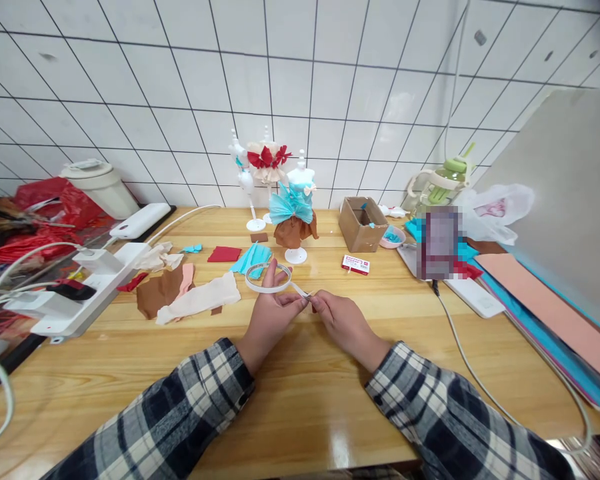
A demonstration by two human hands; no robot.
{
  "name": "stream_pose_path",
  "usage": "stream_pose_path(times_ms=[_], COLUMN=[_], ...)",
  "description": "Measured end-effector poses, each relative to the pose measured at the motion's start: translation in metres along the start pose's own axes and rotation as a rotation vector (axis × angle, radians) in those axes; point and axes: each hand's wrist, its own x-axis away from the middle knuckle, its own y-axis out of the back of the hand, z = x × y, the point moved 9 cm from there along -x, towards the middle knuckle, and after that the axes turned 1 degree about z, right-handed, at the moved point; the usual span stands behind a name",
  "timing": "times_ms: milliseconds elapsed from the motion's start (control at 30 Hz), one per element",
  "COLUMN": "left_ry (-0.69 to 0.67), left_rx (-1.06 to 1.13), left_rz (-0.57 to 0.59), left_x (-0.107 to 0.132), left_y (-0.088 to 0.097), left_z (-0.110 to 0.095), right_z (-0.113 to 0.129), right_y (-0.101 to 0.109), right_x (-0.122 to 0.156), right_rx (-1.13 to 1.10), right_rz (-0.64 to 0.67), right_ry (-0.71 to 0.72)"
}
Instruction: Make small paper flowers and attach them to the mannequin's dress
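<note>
A narrow roll of white tape (269, 289) hangs around the raised fingers of my left hand (274, 308), whose thumb and finger pinch together. A short strip runs from the roll to where my two hands' fingertips meet. My right hand (341, 319) is closed in a pinch at the strip's loose end. A small brownish bit shows between the fingertips, too small to make out fully. Just beyond stands a mini dress form (300, 175) in a turquoise pleated top and brown skirt. A pleated turquoise piece of crepe paper (253, 258) lies behind the roll.
Crepe paper scraps, including a cream strip (200, 300) and a red piece (224, 254), lie left. Behind are other dress forms (266, 160), a cardboard box (363, 225) and a small red-white box (355, 264). A power strip (87, 287) stands left; a phone (441, 241) and cable, right.
</note>
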Motion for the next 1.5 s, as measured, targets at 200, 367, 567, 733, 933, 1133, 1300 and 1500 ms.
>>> stream_pose_path(times_ms=[200,367,567,733,933,1133,1300,1500], left_ry=[0.011,0.006,-0.003,0.001,0.006,0.009,0.000,0.003], left_rx=[-0.013,-0.068,-0.103,-0.093,-0.080,-0.060,-0.027,0.018], left_rz=[-0.024,-0.021,-0.009,-0.012,-0.017,-0.015,-0.020,-0.001], left_x=[0.000,0.001,0.003,0.003,0.002,0.001,0.001,0.001], left_y=[0.003,0.000,-0.002,0.000,0.001,0.002,0.002,0.000], left_z=[-0.001,-0.005,-0.008,-0.008,-0.004,0.002,-0.002,-0.004], right_z=[0.000,0.003,0.003,0.003,0.003,0.003,-0.011,-0.034], right_y=[-0.001,0.002,0.002,0.001,0.001,0.000,0.005,0.031], right_x=[-0.001,0.001,0.002,0.001,0.001,0.001,-0.003,-0.009], right_rx=[0.099,0.195,0.238,0.212,0.188,0.205,0.165,-0.254], right_rz=[0.008,0.003,-0.001,-0.015,-0.012,-0.011,0.002,-0.209], right_ry=[-0.036,-0.058,-0.082,-0.080,-0.098,-0.130,-0.124,-0.110])
